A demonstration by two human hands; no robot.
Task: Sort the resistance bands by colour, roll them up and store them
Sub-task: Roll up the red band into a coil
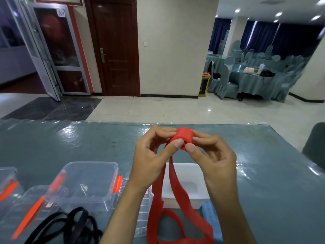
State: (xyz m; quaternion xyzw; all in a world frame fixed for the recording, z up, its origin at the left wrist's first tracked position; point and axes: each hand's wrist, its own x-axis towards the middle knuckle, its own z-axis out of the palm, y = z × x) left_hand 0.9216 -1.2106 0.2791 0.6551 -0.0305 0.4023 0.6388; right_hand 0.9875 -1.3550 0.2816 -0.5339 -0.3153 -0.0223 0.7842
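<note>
band (182, 137) red | bands (77, 224) black | table (52, 147) teal | tray (193, 187) white

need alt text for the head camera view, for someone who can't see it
Both hands, left hand and right hand, pinch a partly rolled red resistance band above a teal table, its unrolled tail hanging toward the viewer. Below sit a white tray, clear lidded boxes and loose black bands.
</note>
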